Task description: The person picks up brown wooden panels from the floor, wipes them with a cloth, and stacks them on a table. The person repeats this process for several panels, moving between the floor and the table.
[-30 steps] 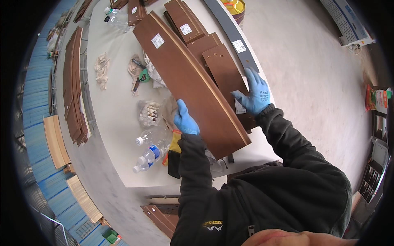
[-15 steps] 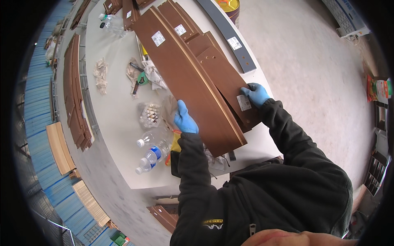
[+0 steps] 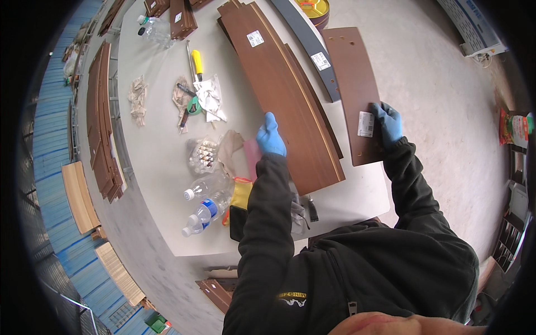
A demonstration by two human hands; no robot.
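My left hand (image 3: 272, 137), in a blue glove, is closed on the left edge of a long brown board (image 3: 287, 106) with a white label. Another brown board peeks out under its right side. To the right, my right hand (image 3: 390, 123), also gloved, grips the right edge of a shorter brown panel (image 3: 354, 81). That panel has small holes near its ends and a label by my fingers. It is apart from the long board and partly overlaps a dark grey board (image 3: 304, 40).
Left on the white table (image 3: 162, 178) lie clear plastic bottles (image 3: 204, 215), a bag of small fittings (image 3: 204, 156), green tape (image 3: 194, 106) and a yellow-handled screwdriver (image 3: 197, 62). More brown boards (image 3: 182, 21) sit at the far end. A tin (image 3: 314, 8) stands beyond the grey board.
My right hand has drawn the shorter panel out from beside the long board and moved it right, past the table edge. My left hand and the long board have shifted right.
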